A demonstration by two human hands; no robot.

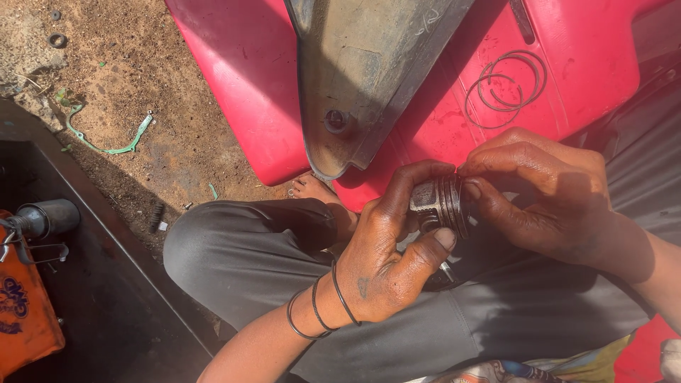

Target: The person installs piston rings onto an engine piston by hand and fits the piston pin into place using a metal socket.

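Note:
My left hand (386,248) grips a small metal piston (440,203) over my lap, thumb under it and fingers curled over its top. My right hand (546,191) closes on the piston's grooved end from the right, fingertips pressing on a thin ring around it. Three thin black bands circle my left wrist (319,308). Several loose thin metal rings (505,86) lie on the red panel (241,78) above my right hand.
A grey metal cover (362,71) lies across the red panel. My knee in dark trousers (234,248) points left over bare dirt. A green gasket strip (106,142) lies on the ground. An orange container (21,312) and a dark cylinder (46,218) sit at left.

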